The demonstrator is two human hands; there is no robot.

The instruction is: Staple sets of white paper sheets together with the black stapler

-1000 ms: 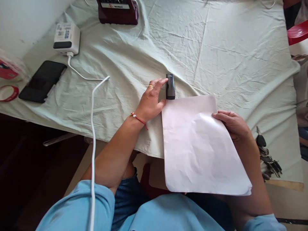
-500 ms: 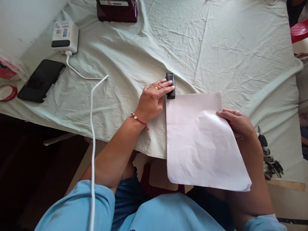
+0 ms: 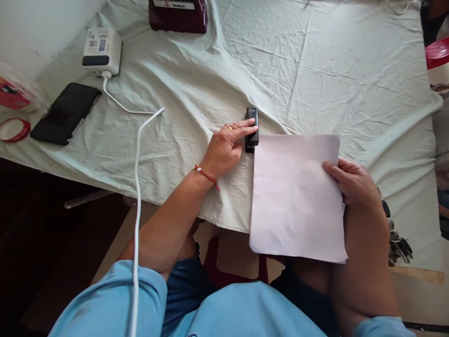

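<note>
A black stapler (image 3: 252,113) stands on the cloth-covered table, its base showing below the top arm. My left hand (image 3: 226,147) is on it, with two fingers stretched across its top; the thumb is hidden. At the stapler's near end lies the upper left corner of some white paper sheets (image 3: 294,201). Whether that corner sits inside the stapler's mouth I cannot tell. My right hand (image 3: 354,180) pinches the sheets by their right edge, thumb on top. The lower part of the paper hangs past the table's front edge.
On the left are a black phone (image 3: 66,113), a white box-shaped charger (image 3: 102,49) with a long cable, and a red tape roll (image 3: 26,128). A dark maroon device (image 3: 178,16) stands at the back. Keys (image 3: 398,245) lie right of my right forearm.
The sheets have straightened, their lower right corner swinging left and the bulge flattening. My right hand has moved slightly right with them. More of the stapler's base now shows.
</note>
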